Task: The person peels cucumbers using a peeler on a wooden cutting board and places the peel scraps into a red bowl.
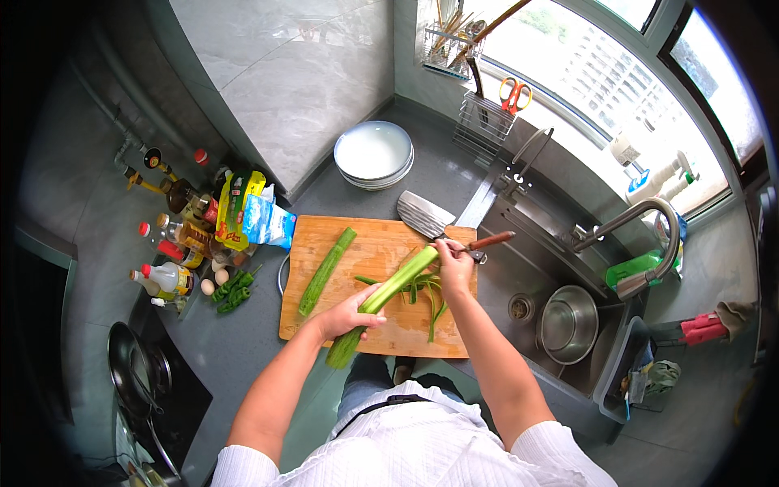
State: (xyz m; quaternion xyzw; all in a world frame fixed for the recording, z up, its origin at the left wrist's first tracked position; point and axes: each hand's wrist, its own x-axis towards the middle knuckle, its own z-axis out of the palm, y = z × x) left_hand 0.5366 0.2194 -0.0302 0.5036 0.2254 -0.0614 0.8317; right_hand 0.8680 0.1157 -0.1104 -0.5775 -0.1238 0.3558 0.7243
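Observation:
My left hand [353,315] grips a long green gourd [398,282], held at a slant above a wooden cutting board [377,228]. Its upper part is pale where the skin is off; the lower end has darker skin. At its upper end my right hand [455,265] holds a tool with a reddish-brown handle [492,240], probably a peeler; its blade is hidden. Green peel strips [433,304] lie on the board below. A second green gourd [327,271] rests on the board's left part. A cleaver [424,213] lies at the board's top right edge.
Stacked plates [373,152] stand behind the board. To the right are a steel sink [502,292] with a metal pot [569,324] and a faucet [645,207]. Bottles [173,277], eggs [207,287] and green peppers [234,292] are at left, near a wok [126,365].

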